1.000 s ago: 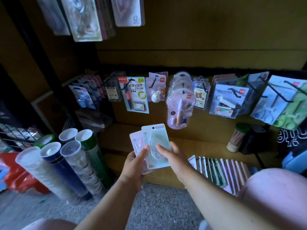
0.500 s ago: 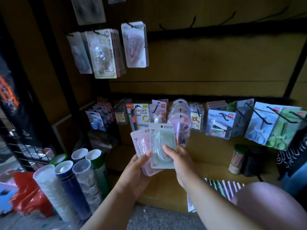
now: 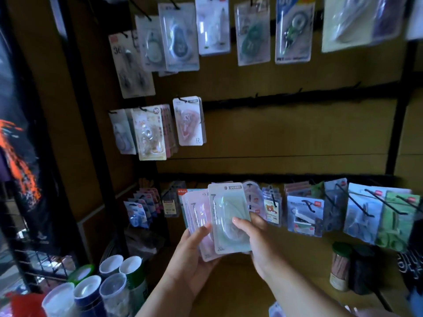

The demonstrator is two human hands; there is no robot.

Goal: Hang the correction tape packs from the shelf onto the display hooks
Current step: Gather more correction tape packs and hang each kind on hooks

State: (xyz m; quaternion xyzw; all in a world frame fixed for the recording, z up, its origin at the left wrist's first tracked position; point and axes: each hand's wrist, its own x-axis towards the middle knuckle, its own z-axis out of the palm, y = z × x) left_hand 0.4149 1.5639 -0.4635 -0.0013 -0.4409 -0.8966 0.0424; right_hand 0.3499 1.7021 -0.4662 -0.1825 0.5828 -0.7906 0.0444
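Observation:
My right hand pinches a pale green correction tape pack by its lower half, thumb on the front. My left hand grips a small fan of pink correction tape packs just behind and left of it. Both sets are held upright in front of the lowest row of goods. Above, a black rail carries several bare display hooks to the right of a hanging pink pack marked 12. More tape packs hang further left.
A top row of hanging packs fills the upper wall. Clips and scissors packs hang at the lower right. Several capped tubes stand at the lower left, and a jar sits on the wooden shelf at right.
Both hands have risen with the packs, and my view has tilted up, bringing the middle rail with bare hooks and the top row of packs into sight.

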